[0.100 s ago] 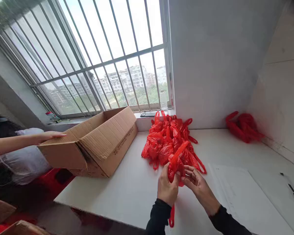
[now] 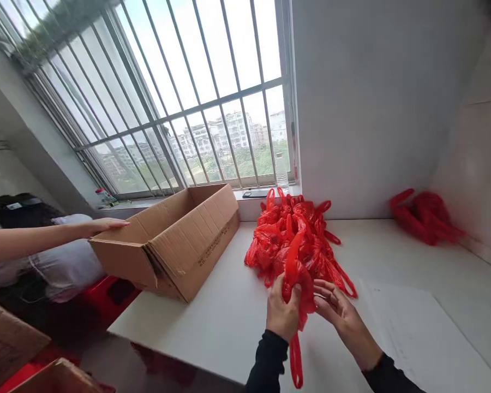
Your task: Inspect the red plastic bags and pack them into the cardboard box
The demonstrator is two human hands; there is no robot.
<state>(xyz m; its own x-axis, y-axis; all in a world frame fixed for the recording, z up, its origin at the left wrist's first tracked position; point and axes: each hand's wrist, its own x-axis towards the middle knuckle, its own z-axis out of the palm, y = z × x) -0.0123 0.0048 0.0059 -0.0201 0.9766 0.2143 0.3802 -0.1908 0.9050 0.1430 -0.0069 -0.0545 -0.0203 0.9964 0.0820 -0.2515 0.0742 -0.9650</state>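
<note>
My left hand (image 2: 281,311) is closed round a red plastic bag (image 2: 297,284); one of its handles hangs down past my wrist. My right hand (image 2: 337,311) touches the same bag from the right, fingers curled on its side. Just behind my hands a pile of red plastic bags (image 2: 294,234) lies on the white table (image 2: 213,316). Both my sleeves are black.
An open cardboard box (image 2: 175,240) lies on the table's left edge, with another person's hand (image 2: 104,225) resting on its flap. A second heap of red bags (image 2: 425,218) sits at the far right by the wall. A phone (image 2: 256,194) lies on the windowsill. White paper (image 2: 409,327) covers the table's right side.
The view has shifted a little to the left and up. My hands have raised the bag slightly, and its loose handle hangs lower.
</note>
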